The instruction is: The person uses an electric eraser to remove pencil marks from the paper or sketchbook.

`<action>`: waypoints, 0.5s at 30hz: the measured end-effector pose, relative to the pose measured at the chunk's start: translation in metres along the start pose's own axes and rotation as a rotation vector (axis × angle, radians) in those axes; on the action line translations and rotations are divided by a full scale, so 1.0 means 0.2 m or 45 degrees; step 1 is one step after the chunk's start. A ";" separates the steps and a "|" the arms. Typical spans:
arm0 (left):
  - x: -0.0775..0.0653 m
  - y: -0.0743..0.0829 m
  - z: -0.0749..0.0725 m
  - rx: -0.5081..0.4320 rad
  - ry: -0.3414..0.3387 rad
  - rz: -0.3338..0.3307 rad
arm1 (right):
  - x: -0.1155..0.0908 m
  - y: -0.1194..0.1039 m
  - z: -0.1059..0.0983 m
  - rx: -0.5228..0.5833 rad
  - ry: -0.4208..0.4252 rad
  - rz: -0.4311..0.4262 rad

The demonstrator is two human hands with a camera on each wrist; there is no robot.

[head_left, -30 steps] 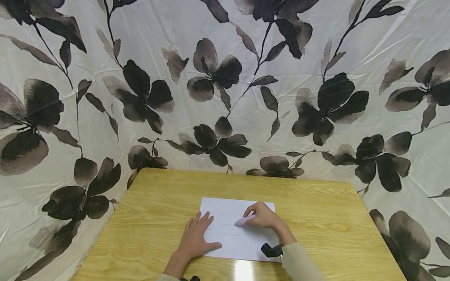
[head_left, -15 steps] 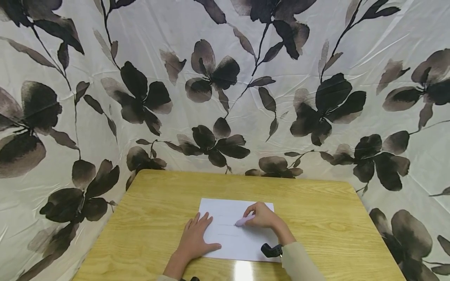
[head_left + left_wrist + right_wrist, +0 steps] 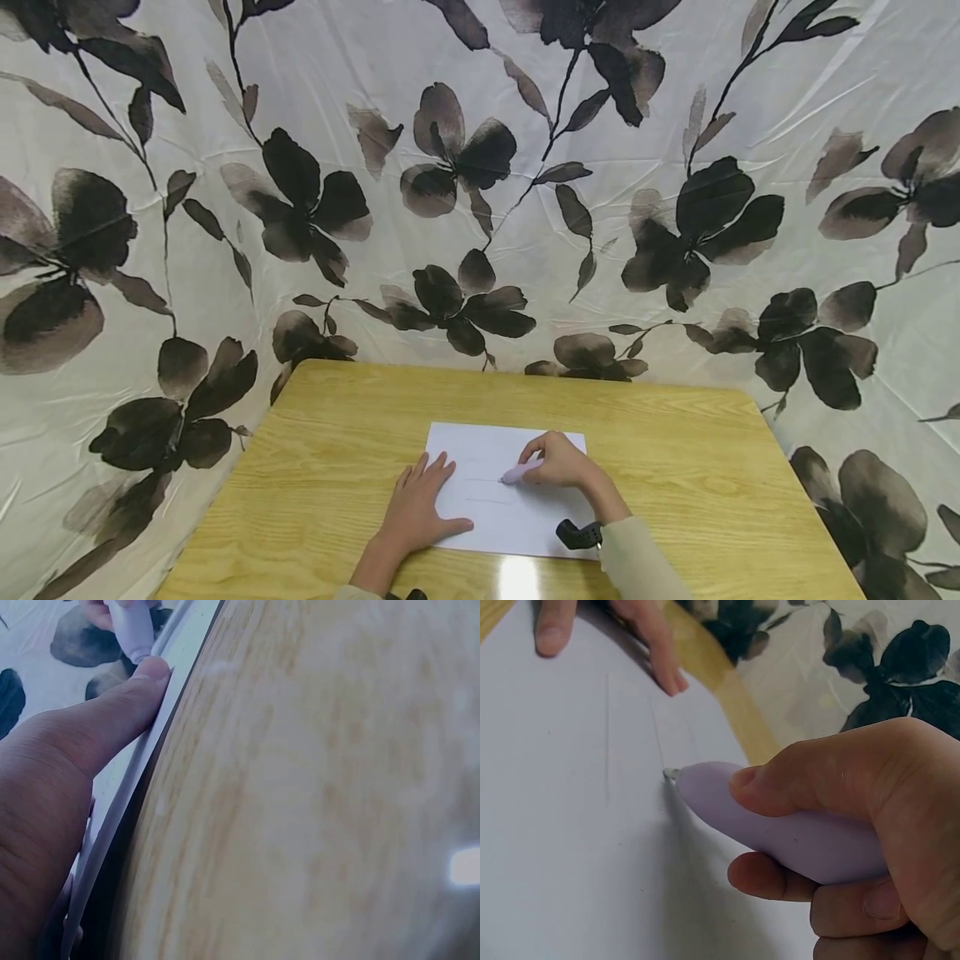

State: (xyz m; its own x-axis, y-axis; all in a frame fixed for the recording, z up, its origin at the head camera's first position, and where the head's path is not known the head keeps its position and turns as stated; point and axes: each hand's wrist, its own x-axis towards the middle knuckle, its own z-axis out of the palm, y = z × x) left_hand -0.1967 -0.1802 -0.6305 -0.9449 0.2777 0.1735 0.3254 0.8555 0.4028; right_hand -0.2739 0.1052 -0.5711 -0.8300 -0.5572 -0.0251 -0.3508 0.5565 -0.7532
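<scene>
A white sheet of paper (image 3: 480, 525) lies on the table with a few thin, faint lines across it. My left hand (image 3: 418, 510) rests on its left side, fingers spread and thumb along the near edge. In the left wrist view the thumb (image 3: 124, 705) lies straight on the paper's edge. My right hand (image 3: 561, 463) pinches a thick lavender pen (image 3: 787, 829) with a rounded body and a small metallic tip. That tip is at the paper, at the end of one line, as the right wrist view shows. The pen's back end is hidden in the hand.
The wooden table (image 3: 675, 467) reaches out on all sides of the paper. Behind it and at both sides hangs a white cloth (image 3: 585, 275) with a dark flower print. A black strap device (image 3: 579, 534) sits at the right wrist, by the beige sleeve (image 3: 641, 558).
</scene>
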 end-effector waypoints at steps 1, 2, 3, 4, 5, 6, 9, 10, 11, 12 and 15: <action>0.00 0.00 0.00 0.000 0.002 0.000 | 0.00 0.00 0.00 -0.002 0.000 0.002; 0.00 0.00 0.00 0.005 0.002 -0.001 | 0.00 0.00 0.00 -0.004 0.001 0.003; 0.00 0.00 0.00 0.008 0.004 0.000 | 0.00 0.00 0.00 -0.008 0.002 0.006; 0.00 0.00 0.01 0.008 0.004 -0.001 | 0.00 0.00 0.00 -0.008 0.001 0.010; 0.00 0.00 0.01 0.010 0.005 0.000 | 0.00 0.00 0.00 -0.009 0.000 0.012; 0.00 0.00 0.01 0.011 0.007 0.002 | 0.00 0.00 0.00 -0.013 -0.001 0.011; 0.00 0.00 0.01 0.011 -0.001 -0.001 | 0.00 0.00 -0.01 -0.015 -0.002 0.010; 0.00 0.00 0.01 0.013 -0.004 -0.003 | 0.00 0.00 -0.01 -0.013 -0.001 0.011; 0.00 0.00 0.01 0.014 -0.008 -0.006 | 0.00 0.00 -0.01 -0.013 0.000 0.012; 0.00 0.00 0.01 0.012 -0.012 -0.009 | 0.00 0.00 -0.01 -0.013 0.002 0.013; 0.00 0.00 0.00 0.005 -0.016 -0.016 | 0.00 0.00 -0.01 -0.011 0.001 0.024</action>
State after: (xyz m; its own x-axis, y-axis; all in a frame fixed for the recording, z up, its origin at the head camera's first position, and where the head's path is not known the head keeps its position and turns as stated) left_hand -0.1969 -0.1797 -0.6312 -0.9492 0.2726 0.1574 0.3137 0.8605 0.4014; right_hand -0.2737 0.1057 -0.5695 -0.8367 -0.5463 -0.0390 -0.3389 0.5723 -0.7468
